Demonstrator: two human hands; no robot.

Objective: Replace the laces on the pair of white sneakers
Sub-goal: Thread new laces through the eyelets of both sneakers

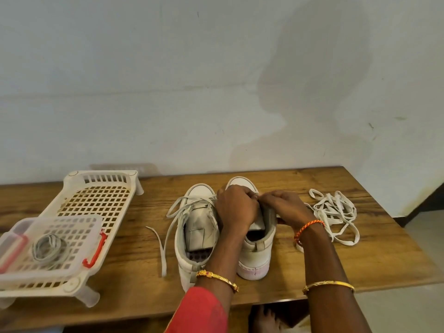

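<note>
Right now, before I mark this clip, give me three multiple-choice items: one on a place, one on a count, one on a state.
1. Where is the loose pile of laces?
A. in the rack
B. on the table, right of the sneakers
C. inside a sneaker

2. How many sneakers stand on the table?
A. one
B. two
C. three

3. The left sneaker is:
A. partly laced, ends trailing
B. laceless
C. tied in a bow

Answers:
1 B, the pile lies on bare wood beside the right sneaker.
2 B, the pair stands side by side.
3 A, its lace trails onto the table.
</note>
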